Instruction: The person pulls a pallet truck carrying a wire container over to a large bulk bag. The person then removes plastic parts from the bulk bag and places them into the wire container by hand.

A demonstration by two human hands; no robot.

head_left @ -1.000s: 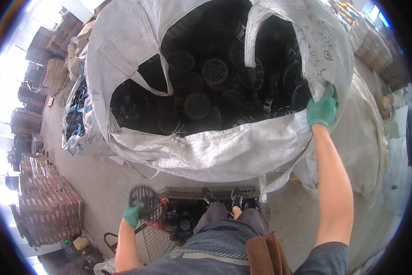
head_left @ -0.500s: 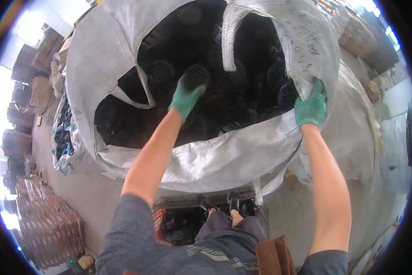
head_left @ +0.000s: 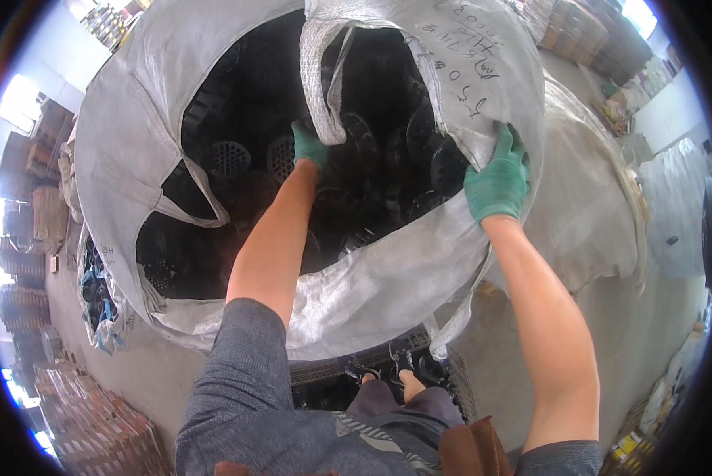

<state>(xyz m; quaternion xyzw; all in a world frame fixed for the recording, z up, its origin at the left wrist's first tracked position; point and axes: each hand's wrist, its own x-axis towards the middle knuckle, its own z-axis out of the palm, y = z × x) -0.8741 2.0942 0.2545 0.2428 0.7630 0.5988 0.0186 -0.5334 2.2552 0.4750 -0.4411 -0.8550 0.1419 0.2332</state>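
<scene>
Hands first: two of them, both mine, both in green gloves. My left hand is reached deep into one big grey woven bulk bag, fingers curled down among the black round perforated discs piled inside; whether it has closed on one I cannot tell, since the glove's underside is hidden. My right hand is clamped on the bag's rim at its right side, fingers over the edge, holding the cloth. One bag, then, and inside it black plastic discs too many and too dark to count, heaped to well below the rim. Two grey lifting loops hang over the opening, one just beside my left glove. Below the bag, by my feet, sits one wire crate with more black parts in it. Stacks of brown crates stand on the floor at far left
</scene>
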